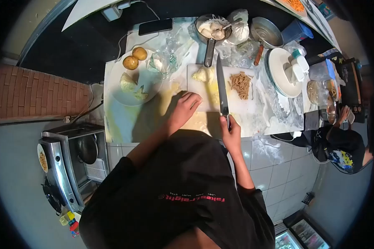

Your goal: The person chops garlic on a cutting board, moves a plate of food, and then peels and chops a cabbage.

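My right hand grips the handle of a long kitchen knife, whose blade lies across the white cutting board pointing away from me. My left hand rests flat on the near left part of the board, fingers spread, holding nothing. A pale yellow peeled piece lies at the board's far edge, just left of the blade. A pile of brown cut strips sits on the board to the right of the knife.
A plate with two whole potatoes and cut pieces stands left of the board. Beyond are a saucepan, white bags, a metal bowl, stacked plates and a phone. Another person crouches at right. A toaster oven stands at lower left.
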